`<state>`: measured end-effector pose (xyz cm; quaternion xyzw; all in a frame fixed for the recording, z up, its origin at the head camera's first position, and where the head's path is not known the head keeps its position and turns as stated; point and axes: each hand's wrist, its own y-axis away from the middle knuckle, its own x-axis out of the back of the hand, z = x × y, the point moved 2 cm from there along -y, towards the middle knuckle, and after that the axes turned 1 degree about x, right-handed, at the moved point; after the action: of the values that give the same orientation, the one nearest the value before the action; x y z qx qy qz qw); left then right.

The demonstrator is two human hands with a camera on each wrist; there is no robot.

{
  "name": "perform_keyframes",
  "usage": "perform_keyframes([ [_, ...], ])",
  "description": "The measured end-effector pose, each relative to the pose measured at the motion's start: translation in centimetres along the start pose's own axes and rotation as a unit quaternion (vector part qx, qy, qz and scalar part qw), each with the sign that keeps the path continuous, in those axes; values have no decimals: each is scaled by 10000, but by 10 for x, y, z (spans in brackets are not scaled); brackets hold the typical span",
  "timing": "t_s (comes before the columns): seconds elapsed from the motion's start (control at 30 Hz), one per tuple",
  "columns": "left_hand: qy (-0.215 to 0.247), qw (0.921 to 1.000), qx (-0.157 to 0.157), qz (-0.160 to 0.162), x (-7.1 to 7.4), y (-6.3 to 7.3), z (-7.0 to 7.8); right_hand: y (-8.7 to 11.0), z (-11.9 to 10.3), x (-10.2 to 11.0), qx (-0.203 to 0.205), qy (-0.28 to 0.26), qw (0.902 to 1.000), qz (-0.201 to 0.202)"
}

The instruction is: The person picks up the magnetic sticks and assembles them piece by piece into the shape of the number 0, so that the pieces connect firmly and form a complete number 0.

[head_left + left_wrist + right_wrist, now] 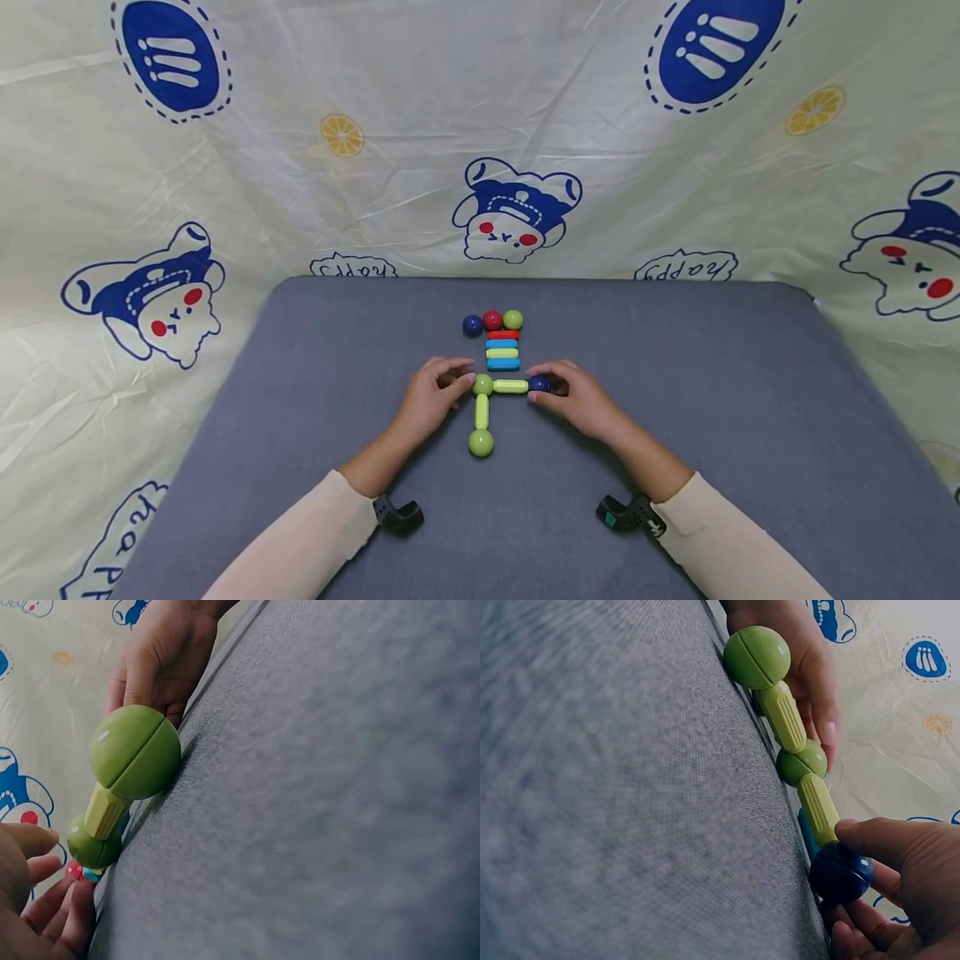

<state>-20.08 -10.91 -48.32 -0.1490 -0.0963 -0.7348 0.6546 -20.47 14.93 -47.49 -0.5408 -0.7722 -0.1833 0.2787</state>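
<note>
On the grey table, light green rods and balls are joined in an L. One rod (482,412) runs from the near green ball (482,443) to the corner green ball (483,384). From that corner a second rod (511,387) reaches right to a dark blue ball (538,383). My right hand (581,402) pinches the blue ball between thumb and fingers; in the right wrist view its thumb (877,836) lies by the rod's end. Beside the corner ball is my left hand (431,398), fingers loosely bent, with a gap showing in the left wrist view.
Behind the L lies a stack of short rods, with a red rod (502,335), a yellow-green rod (502,353) and a blue rod (502,364). A dark blue ball (472,325), a red ball (492,320) and a green ball (513,319) sit beyond. A printed cloth (420,200) hangs behind.
</note>
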Motion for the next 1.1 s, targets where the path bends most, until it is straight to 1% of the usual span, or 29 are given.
perform_keyframes([
  [0.13, -463, 9988, -155, 95, -1, -9, 4, -1, 1, 0, -20, -20, 10000, 8],
  [0.27, -718, 9970, -272, 88, -5, -20, 7, -2, 0, 0, -61, -59, 10000, 5],
  [0.37, -864, 9960, -221, 3, -10, -27, 10, -1, -1, 1, -90, -94, 9999, 1],
  [0.6, -1210, 9925, 83, -172, -17, -35, 16, -1, -1, -1, -58, -157, 9999, 21],
  [0.77, -1285, 9911, 224, -258, -18, -40, 18, -2, 1, -2, -20, -110, 9999, 28],
  [0.9, -1312, 9905, 251, -326, -18, -43, 19, -2, 1, -2, 26, -130, 9999, 28],
  [1.1, -1080, 9923, 332, -501, -19, -47, 19, -1, 0, -2, 37, -156, 9999, 5],
])
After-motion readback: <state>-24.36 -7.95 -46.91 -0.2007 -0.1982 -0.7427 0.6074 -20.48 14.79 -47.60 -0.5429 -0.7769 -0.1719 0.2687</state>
